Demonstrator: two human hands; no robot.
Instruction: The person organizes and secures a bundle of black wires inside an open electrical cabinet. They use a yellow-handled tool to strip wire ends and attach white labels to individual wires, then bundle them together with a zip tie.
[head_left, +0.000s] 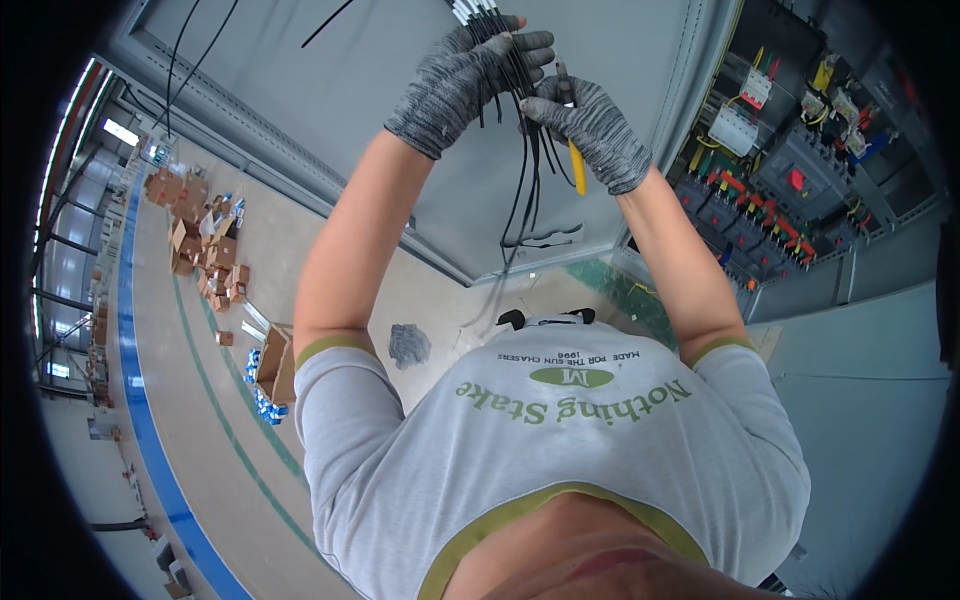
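Both my hands wear grey knit gloves with darker fingers and are raised in front of a grey metal cabinet panel. My left hand is closed round a bundle of thin black wires with white sleeved ends at the top. The lower lengths of the wires hang loose between my hands. In my right hand, beside the bundle, is a yellow-handled hand tool with a metal tip pointing up. My fingers hide its middle, so its exact kind is unclear.
On the right is an open electrical cabinet with breakers and coloured wiring. The grey panel spans the far side. Cardboard boxes lie on the floor at left, near an open carton and a blue floor stripe.
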